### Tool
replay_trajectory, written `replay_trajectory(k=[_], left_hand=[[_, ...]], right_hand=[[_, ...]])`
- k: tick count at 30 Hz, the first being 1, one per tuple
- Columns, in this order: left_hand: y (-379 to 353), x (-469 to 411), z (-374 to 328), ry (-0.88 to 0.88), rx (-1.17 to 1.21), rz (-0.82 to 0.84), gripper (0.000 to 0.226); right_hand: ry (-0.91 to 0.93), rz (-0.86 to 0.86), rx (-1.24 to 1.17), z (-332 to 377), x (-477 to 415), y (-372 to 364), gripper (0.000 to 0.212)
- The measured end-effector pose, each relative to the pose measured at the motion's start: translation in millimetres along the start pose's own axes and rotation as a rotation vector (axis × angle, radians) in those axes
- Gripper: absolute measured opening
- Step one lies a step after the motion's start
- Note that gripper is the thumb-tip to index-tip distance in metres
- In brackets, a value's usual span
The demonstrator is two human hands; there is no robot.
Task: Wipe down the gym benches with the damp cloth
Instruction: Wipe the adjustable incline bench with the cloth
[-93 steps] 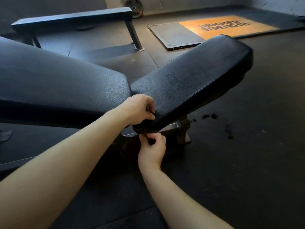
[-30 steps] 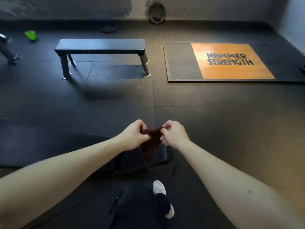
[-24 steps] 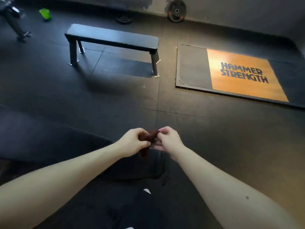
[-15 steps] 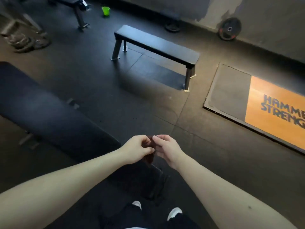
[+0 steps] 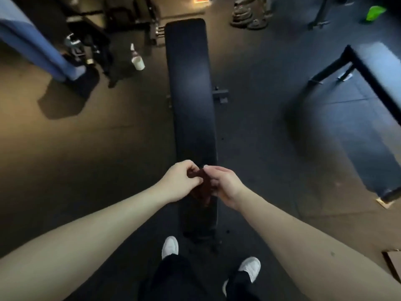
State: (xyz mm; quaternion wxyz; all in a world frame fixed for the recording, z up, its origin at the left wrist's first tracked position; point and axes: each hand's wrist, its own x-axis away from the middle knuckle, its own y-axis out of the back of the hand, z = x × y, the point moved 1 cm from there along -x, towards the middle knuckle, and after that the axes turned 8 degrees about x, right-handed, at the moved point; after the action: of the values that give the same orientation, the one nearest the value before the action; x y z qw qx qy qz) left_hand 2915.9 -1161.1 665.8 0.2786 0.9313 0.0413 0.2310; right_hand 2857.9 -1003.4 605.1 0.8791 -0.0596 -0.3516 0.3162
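Dim room here, warm amber light spilling over the floor (image 5: 76,153) on the left while the right side goes cold and blue-grey, and a hard-edged shadow (image 5: 65,101) lies on that warm patch. The forearms (image 5: 104,227) catch the most light, the bench (image 5: 191,94) is near black with only a faint sheen, and the cloth (image 5: 200,190) is a dark smudge, detail lost. Whole frame is soft with motion blur, worst on the second bench (image 5: 379,74) and the smeared green thing (image 5: 375,13) at right, and the wide lens bows lines toward the edges.

Matt black padded bench (image 5: 191,94), rubber floor (image 5: 108,148)
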Motion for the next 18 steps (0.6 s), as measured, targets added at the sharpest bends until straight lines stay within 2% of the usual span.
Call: replay_trajectory(k=[3, 6, 13, 18], left_hand=[[-12, 41, 20, 0.069, 0.014, -0.148, 0.009], [-28, 75, 47, 0.146, 0.069, -0.240, 0.009], [-95, 122, 129, 0.218, 0.317, -0.324, 0.024], [-168, 131, 188, 0.267, 0.334, -0.340, 0.015]], right_hand=[[-0.045, 0.071, 0.078, -14, 15, -10, 0.031], [-0.079, 0.090, 0.169, -41, 28, -22, 0.036], [-0.086, 0.071, 0.313, -142, 40, -21, 0.044], [-0.100, 0.011, 0.561, -208, 36, 7, 0.038]])
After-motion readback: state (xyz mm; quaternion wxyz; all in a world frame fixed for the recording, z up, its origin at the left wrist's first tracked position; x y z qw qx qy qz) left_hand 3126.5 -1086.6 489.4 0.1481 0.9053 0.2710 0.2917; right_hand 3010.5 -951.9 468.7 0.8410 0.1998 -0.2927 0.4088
